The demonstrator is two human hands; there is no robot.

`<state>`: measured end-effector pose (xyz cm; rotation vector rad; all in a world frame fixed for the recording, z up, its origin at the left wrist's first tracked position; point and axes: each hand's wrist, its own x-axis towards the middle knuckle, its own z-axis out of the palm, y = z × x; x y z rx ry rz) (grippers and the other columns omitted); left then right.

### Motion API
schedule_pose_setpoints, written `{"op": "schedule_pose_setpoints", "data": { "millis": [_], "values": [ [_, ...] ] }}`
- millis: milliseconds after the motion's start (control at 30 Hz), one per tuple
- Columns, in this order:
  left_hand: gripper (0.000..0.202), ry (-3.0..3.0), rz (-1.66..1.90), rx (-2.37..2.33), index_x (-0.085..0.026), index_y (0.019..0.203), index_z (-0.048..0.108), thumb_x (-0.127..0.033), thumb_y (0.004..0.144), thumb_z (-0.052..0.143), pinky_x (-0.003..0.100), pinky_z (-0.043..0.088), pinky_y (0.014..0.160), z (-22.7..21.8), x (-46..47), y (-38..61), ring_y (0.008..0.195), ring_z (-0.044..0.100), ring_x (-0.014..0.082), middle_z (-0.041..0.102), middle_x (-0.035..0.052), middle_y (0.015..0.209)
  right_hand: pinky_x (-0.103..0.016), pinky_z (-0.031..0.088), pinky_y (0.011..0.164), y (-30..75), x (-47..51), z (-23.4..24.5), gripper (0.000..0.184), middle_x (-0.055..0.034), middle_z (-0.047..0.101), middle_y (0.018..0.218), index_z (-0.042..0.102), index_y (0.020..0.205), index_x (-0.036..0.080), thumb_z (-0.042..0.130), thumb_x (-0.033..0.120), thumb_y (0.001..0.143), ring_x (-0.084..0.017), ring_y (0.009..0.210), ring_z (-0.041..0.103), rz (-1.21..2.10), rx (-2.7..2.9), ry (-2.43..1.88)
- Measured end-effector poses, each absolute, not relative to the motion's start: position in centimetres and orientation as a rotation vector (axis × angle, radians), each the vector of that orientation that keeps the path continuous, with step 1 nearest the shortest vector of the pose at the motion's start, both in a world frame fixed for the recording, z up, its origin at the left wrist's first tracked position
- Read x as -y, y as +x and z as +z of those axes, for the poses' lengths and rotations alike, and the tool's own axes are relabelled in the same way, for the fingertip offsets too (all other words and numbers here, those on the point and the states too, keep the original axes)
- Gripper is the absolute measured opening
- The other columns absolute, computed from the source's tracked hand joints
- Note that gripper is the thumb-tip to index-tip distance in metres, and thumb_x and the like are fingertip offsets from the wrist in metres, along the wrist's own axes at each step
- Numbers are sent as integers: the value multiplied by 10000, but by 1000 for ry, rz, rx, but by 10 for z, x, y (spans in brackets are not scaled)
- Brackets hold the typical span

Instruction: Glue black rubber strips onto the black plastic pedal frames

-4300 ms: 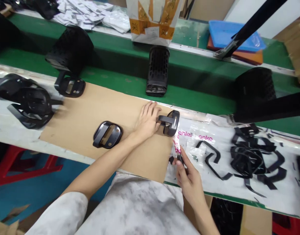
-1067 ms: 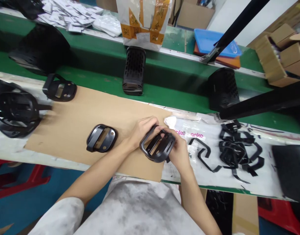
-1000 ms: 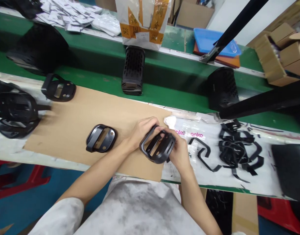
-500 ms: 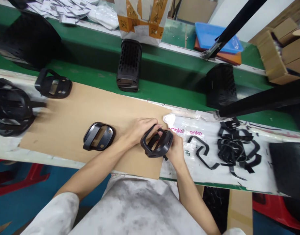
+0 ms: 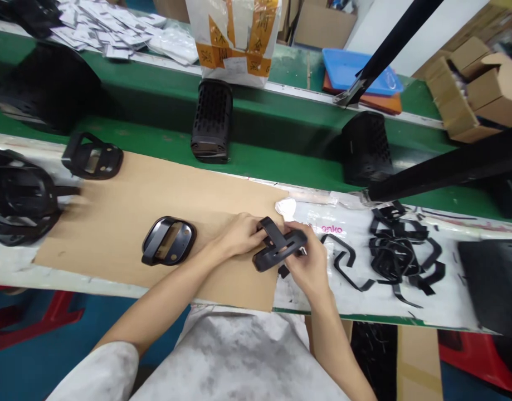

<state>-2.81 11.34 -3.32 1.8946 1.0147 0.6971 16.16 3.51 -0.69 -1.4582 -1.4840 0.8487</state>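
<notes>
I hold a black plastic frame with a raised loop handle (image 5: pixel 276 250) over the right end of a cardboard sheet (image 5: pixel 222 195). My right hand (image 5: pixel 312 259) is closed around its right side. On the left, my left hand (image 5: pixel 242 235) has its fingers bent together against the loop; the fingertips are partly hidden. A similar black frame (image 5: pixel 183 245) lies on the cardboard beside my left forearm. Right of my right hand, bent black strips (image 5: pixel 343 270) rest on white plastic sheeting, near a tangled heap of black strips (image 5: pixel 393 256).
Another black frame (image 5: pixel 92 159) sits at the cardboard's far left corner, with stacked black parts (image 5: pixel 19 192) beside it. Perforated black housings (image 5: pixel 213 120) stand on the green conveyor (image 5: pixel 272 145). A black post (image 5: pixel 431 164) slants across the right side. A white wad (image 5: pixel 286 208) lies ahead of my hands.
The held frame has turned in my hands so it shows more edge-on, its loop now upward, and has shifted slightly right. My right hand has rotated with it.
</notes>
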Motion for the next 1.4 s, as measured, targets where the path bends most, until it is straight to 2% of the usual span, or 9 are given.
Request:
{"op": "schedule_pose_setpoints", "data": {
  "millis": [200,300,367,500,767,967,1167,1300,1400],
  "values": [
    [472,1642,882,-794,-185,803,585,-489,1098,378,271,426,604,-21,-113,-35,620,531,150,558,3,693,-298,554,505,148,-42,-4,541,-2,727,860,550,1212,278,813,568,838,-179,552,637,1418,700,-1307],
    [252,1711,1058,-877,-181,1131,623,-399,1043,531,289,503,700,-27,-116,-35,765,604,174,651,46,919,-265,463,389,138,-40,-2,560,15,709,740,582,1122,274,809,664,790,-156,427,557,1746,440,-1157],
    [341,1866,1095,-907,-189,1254,596,-372,974,661,313,532,797,-31,-119,-34,900,635,199,665,85,1083,-240,398,348,130,-36,-2,552,5,701,694,615,1033,253,813,698,772,-145,404,539,1876,380,-1118],
    [205,1975,1070,-913,-194,1048,641,-388,1058,575,324,521,837,-37,-123,-33,929,630,201,641,81,1024,-204,334,333,116,-26,-4,547,19,667,606,605,987,242,818,701,779,-120,356,497,1973,322,-1074],
    [451,2006,1052,-866,-204,797,554,-431,1126,346,361,483,769,-34,-126,-36,772,565,208,589,61,803,-251,486,429,124,-19,-12,509,-20,709,719,593,1026,227,724,707,920,-174,476,635,1839,750,-1123],
    [458,2036,838,-696,-206,805,607,-437,1112,357,381,481,841,-36,-123,-34,795,628,217,694,69,827,-314,614,718,141,-18,-14,543,-99,669,1337,467,1447,294,697,532,1017,-201,882,722,1246,1073,-1350],
    [357,2175,729,-904,-200,821,603,-361,1083,421,398,415,904,-34,-118,-30,852,630,210,684,36,832,-219,386,366,140,-24,-18,463,72,541,648,548,1250,254,617,647,1016,-127,408,498,1341,933,-1398],
    [214,2268,793,-1144,-177,950,639,-314,1031,496,430,462,913,-35,-121,-34,975,622,270,697,112,1006,-199,393,350,127,-33,-21,532,112,544,555,469,1218,254,708,636,935,-148,366,542,1570,728,-1272],
    [208,2299,828,-1241,-155,1131,667,-262,1019,528,468,490,1009,-44,-128,-38,1167,598,308,670,163,1239,-223,452,364,129,-34,-18,707,63,666,713,423,1414,251,758,600,898,-171,431,630,1637,750,-1285]
  ]
}}
